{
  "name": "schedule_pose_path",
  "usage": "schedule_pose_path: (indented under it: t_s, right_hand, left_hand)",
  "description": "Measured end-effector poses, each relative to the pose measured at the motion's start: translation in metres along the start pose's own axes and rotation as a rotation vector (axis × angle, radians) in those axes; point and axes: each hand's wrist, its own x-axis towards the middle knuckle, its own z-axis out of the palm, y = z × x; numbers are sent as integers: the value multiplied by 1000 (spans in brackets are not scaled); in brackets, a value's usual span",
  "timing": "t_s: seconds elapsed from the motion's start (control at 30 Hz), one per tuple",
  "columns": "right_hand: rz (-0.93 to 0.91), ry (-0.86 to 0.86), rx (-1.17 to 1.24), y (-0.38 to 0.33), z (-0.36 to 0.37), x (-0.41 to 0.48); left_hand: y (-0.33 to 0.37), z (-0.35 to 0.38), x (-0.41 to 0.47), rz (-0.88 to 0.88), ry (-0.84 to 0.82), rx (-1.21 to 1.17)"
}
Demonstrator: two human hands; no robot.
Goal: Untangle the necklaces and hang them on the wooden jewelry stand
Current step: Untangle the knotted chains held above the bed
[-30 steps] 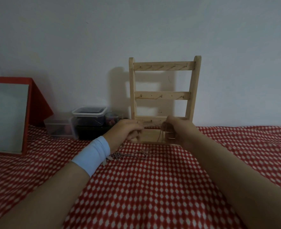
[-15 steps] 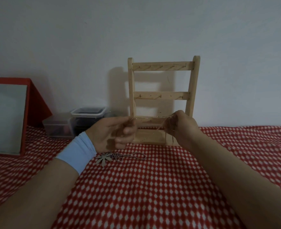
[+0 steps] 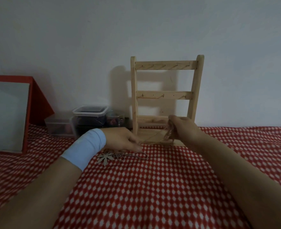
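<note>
The wooden jewelry stand [image 3: 167, 95] stands upright against the wall, three hooked rails, nothing hanging on them. A thin gold chain necklace [image 3: 154, 136] stretches taut between my hands in front of the stand's base. My right hand [image 3: 182, 128] pinches its bunched upper end. My left hand [image 3: 121, 139], wrist in a light blue band, lies low on the cloth and holds the chain's lower end at its fingertips. A silver necklace with a flower-shaped pendant [image 3: 105, 157] lies on the cloth just below my left hand, its chain [image 3: 133, 155] loosely piled.
A red and white patterned cloth [image 3: 153, 187] covers the surface. Clear plastic containers [image 3: 90, 119] with small items sit left of the stand by the wall. A red-framed mirror [image 3: 9, 113] leans at the far left.
My left hand has dropped from chest height down to the cloth, pulling the gold chain diagonally. My right hand stayed near the stand's lowest rail.
</note>
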Motion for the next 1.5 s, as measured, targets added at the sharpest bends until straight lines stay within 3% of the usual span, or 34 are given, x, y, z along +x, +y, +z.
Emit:
schedule_pose_path:
  t_s: [0.1, 0.17, 0.33, 0.47, 0.6, 0.7, 0.77, 0.87, 0.93, 1.1, 1.2, 1.33, 1.5]
  right_hand:
    - [107, -108, 231, 0, -3, -1]
    - [161, -171, 225, -1, -9, 2]
    - [144, -349, -315, -5, -21, -1]
    - [63, -406, -625, -10, -21, -5]
    - [-13, -417, -780, -10, -20, -7]
    - [-57, -403, -601, -11, -17, -7]
    - [-78, -415, -437, -12, -16, -7]
    - [-131, -421, -329, -12, -12, -7]
    - [-149, -395, -284, -13, -10, -8]
    - [-211, -286, -356, -15, -6, -7]
    - [-188, -271, -258, -15, -1, -8]
    - [-249, -188, -301, -13, -1, -7]
    - [-175, -134, -376, -13, 1, -6]
  left_hand:
    - [2, -3, -1, 43, 116, 25]
    - [1, -7, 0, 61, 193, -57]
    - [-14, -21, -3, 21, 420, -9]
    - [-22, -17, -1, -115, 339, 136]
    - [-29, -10, 8, -205, 274, 261]
    - [-17, -2, 13, -59, 349, 238]
    - [-1, 9, 16, 110, 419, -2]
    - [20, 23, 18, 269, 255, -507]
    - [22, 27, 17, 274, 191, -692]
    - [17, 24, 16, 210, 294, -675]
    - [14, 21, 19, 218, 362, -585]
    - [13, 23, 22, 222, 352, -691]
    - [12, 24, 25, 216, 365, -759]
